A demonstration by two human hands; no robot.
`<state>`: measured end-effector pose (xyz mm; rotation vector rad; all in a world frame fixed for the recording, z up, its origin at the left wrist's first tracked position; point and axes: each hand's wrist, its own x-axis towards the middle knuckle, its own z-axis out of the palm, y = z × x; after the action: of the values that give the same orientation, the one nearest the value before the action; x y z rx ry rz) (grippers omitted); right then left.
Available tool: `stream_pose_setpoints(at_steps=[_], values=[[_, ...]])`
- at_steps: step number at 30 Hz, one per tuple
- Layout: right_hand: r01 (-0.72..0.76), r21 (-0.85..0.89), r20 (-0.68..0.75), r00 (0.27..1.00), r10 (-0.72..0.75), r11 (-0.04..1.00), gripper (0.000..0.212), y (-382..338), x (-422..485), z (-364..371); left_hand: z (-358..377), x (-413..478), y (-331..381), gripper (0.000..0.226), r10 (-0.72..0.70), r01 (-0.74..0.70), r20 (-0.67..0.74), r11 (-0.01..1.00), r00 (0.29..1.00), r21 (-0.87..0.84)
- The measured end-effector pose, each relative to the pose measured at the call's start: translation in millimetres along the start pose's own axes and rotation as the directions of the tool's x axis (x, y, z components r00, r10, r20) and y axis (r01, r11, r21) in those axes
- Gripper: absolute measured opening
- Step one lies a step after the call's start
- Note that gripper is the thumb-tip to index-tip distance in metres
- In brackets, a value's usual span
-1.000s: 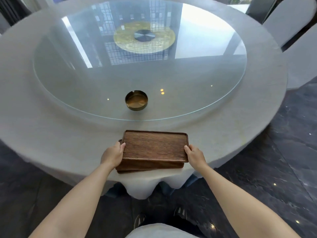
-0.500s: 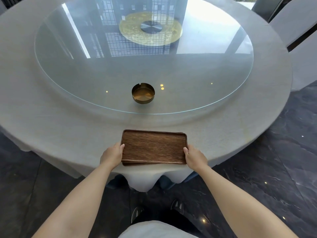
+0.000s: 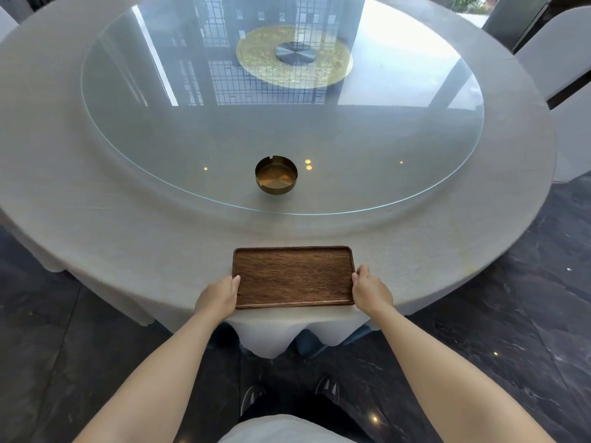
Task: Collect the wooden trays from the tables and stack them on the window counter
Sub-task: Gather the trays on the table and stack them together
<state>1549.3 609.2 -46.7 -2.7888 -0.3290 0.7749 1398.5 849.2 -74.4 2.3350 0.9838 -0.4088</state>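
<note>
A dark brown rectangular wooden tray (image 3: 294, 276) lies flat at the near edge of the round table (image 3: 128, 244), directly in front of me. My left hand (image 3: 219, 297) grips its left short end and my right hand (image 3: 371, 289) grips its right short end, fingers curled over the rim. The tray is empty. Whatever lies under it is hidden, and no second tray shows at its edges.
A grey cloth covers the table and hangs over the near edge. A large glass turntable (image 3: 224, 123) fills its middle, with a brass ashtray (image 3: 276, 175) near its front rim. White-covered chairs (image 3: 559, 52) stand at the right. The floor (image 3: 511, 314) is dark stone.
The tray in my hands has come down onto a second tray that lay on the table edge. The lower one showed below it before and is now covered. The view has tilted slightly.
</note>
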Motion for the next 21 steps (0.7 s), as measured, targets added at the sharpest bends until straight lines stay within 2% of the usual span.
stream_pose_setpoints(at_steps=[2,7,11,15,21], values=[[-0.006,-0.017,0.01,1.0,0.006,1.0,0.029,1.0,2.1,0.0,0.3,-3.2,2.1,0.051,-0.007,0.007,-0.001,1.0,1.0,0.016],[-0.011,0.023,0.013,1.0,0.011,1.0,0.027,3.0,4.2,2.0,-1.8,-6.0,3.4,0.051,-0.016,0.015,0.015,0.998,1.0,0.053],[-0.037,0.176,0.011,0.999,0.036,0.984,0.034,4.8,5.7,5.8,-6.0,-3.0,7.5,0.049,-0.046,0.046,0.006,0.999,0.999,0.024],[-0.138,0.391,0.033,0.99,0.136,0.91,0.042,-0.9,12.3,8.3,-9.1,2.5,17.4,0.052,-0.132,0.135,0.031,0.985,0.991,-0.106],[-0.236,0.475,0.133,0.972,0.196,0.848,0.051,-8.1,18.0,6.4,-10.3,9.3,24.5,0.059,-0.168,0.182,0.086,0.966,0.982,-0.187]])
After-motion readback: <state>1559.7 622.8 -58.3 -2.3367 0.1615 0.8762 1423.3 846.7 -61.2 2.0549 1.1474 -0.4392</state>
